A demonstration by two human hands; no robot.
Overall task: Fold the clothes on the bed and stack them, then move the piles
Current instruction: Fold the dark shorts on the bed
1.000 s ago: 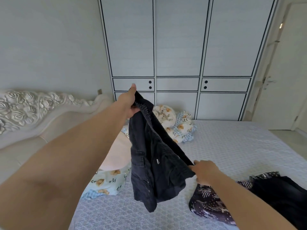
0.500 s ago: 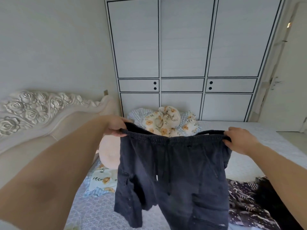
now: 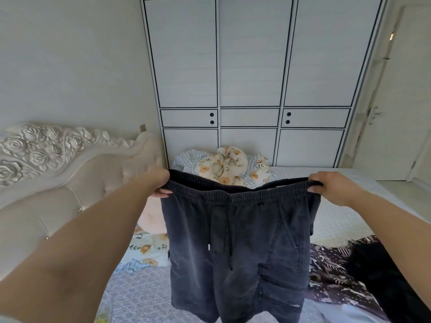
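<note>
Dark washed shorts [image 3: 235, 248] with an elastic waistband and a drawstring hang spread out in the air above the bed [image 3: 338, 220]. My left hand [image 3: 157, 183] grips the waistband's left end and my right hand [image 3: 326, 185] grips its right end, so the band is pulled wide and the legs hang straight down. On the bed at the lower right lie a dark patterned garment [image 3: 331, 271] and a black garment [image 3: 384, 276], partly hidden by my right arm.
A floral bundle of bedding [image 3: 228, 166] sits at the far side of the bed. A pink pillow [image 3: 151, 220] and floral cloth [image 3: 144, 248] lie by the carved headboard [image 3: 58, 164] on the left. A white wardrobe [image 3: 249, 78] stands behind, a door [image 3: 401, 113] at right.
The shorts went from hanging bunched and sideways between my hands to being stretched flat by the waistband. My right hand rose and moved right; my left hand dropped lower.
</note>
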